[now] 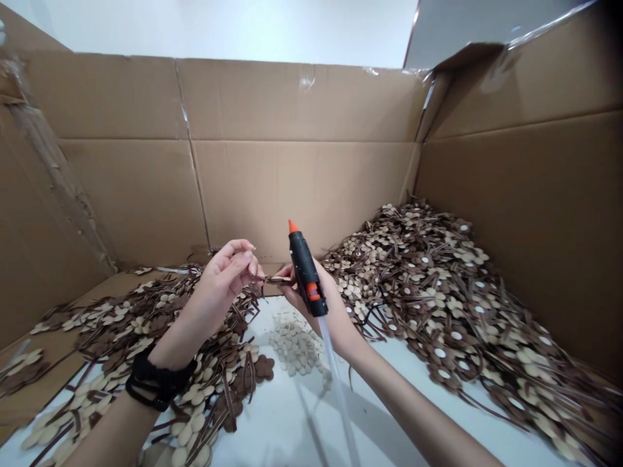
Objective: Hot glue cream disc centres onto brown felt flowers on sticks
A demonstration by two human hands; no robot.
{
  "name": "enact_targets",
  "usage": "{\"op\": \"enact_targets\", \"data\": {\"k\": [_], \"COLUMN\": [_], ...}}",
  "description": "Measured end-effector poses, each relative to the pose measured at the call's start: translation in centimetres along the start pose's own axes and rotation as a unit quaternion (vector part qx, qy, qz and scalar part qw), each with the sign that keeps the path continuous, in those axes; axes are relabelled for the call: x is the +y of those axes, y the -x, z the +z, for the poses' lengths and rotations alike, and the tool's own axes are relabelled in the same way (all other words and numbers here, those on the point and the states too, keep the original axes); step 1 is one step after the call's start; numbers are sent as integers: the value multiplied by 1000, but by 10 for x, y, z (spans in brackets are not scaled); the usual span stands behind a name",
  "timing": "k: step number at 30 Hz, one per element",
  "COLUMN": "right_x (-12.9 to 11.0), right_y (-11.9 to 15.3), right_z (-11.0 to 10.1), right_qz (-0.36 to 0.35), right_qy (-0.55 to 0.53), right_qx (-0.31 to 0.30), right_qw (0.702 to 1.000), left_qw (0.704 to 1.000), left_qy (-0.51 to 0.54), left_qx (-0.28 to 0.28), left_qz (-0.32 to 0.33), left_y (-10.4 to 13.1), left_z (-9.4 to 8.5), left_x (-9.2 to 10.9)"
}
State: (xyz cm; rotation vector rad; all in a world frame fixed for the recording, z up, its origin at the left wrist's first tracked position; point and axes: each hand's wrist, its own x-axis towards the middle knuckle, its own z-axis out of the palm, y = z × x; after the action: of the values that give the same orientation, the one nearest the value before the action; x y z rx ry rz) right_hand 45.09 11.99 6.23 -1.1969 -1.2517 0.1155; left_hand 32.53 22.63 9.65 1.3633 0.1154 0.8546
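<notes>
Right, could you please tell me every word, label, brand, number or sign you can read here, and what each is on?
No text can be read.
Glue gun: pale specks, too small to tell if they are lettering.
Black wristband: no legible mark.
Cardboard walls: no print visible.

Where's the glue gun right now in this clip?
In the head view, the glue gun is at the right hand, orange tip pointing up, just left of the big flower pile and above the loose pale pieces.
</notes>
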Motion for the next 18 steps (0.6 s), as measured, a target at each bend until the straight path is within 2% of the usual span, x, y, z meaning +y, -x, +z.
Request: {"op": "enact_targets", "data": {"k": [3,5,6,7,9,10,12,15,18], "right_x": [1,5,7,9,10,10,9,5,1], "right_y": [2,3,3,3,2,1,0,1,3], "right_z": [-4,-7,-8,-9,-10,-10,-10,-10,-9], "right_qz": [-58,-97,-114,-127,-150,-161,-178,-186,-176], "right_qy": [53,88,100,108,121,124,126,120,116], "right_qx": [46,52,55,59,72,76,77,66,51], "right_qw": [996,990,987,984,979,976,973,973,976], "left_qw": [998,980,956,919,824,782,725,683,669], "left_qy": [-60,-164,-241,-326,-471,-519,-576,-616,-627], "left_qx": [-20,-32,-42,-50,-61,-60,-53,-48,-43], "left_qz": [30,105,159,217,310,340,375,390,396], "left_y": [4,6,8,9,11,11,12,12,11], "left_z": [-1,-3,-4,-4,-4,-3,-1,3,3], "left_x": [1,4,5,7,10,11,11,8,3]}}
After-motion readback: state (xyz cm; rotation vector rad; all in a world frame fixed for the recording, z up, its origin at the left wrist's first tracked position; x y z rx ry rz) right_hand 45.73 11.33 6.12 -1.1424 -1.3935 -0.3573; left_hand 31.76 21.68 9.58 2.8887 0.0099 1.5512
